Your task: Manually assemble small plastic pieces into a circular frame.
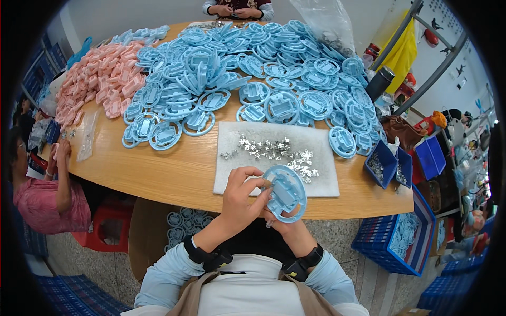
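Observation:
A round light-blue plastic part (285, 191), with an open ring and a raised rectangular block, is tilted up in front of me. My right hand (294, 230) is closed around its lower side, and most of those fingers are hidden behind it. Thumb and forefinger of my left hand (242, 197) pinch together at the part's left edge; whatever is between them is too small to make out. Just beyond my hands lies a white foam pad (327, 176) with small shiny metal clips (268, 149) scattered over it.
A big heap of similar blue parts (200, 71) covers the table's far side, beside a pile of pink parts (105, 79). Blue bins (383, 163) hang at the right edge above a blue crate (377, 239). Co-workers sit at left and far side.

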Tool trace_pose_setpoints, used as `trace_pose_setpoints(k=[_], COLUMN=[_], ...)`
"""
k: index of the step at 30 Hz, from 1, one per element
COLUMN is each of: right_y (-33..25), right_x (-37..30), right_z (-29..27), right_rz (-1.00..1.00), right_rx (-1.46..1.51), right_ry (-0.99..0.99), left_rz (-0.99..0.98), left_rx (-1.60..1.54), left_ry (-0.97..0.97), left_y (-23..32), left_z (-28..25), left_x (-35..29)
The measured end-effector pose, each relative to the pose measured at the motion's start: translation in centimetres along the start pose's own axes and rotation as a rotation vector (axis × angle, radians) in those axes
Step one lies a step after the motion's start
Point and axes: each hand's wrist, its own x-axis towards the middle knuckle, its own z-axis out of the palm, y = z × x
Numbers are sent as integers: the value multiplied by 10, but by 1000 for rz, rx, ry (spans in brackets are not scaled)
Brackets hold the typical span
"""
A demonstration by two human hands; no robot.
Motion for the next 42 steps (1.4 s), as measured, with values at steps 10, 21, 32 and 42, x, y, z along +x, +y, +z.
trace_pose_setpoints(k=[10,21,32,42], right_y=[3,3,8,14], right_x=[1,2,6,8], right_z=[9,2,8,26], right_rz=[-59,-95,-172,-174], right_rx=[-68,-259,-394,-263], right_ry=[19,92,229,216], left_rz=[32,48,-248,37], left_rx=[27,38,-298,96], left_ry=[8,-39,92,-58], left_y=[-1,-4,-1,-5], left_z=[0,0,11,4], left_x=[1,5,-13,-19])
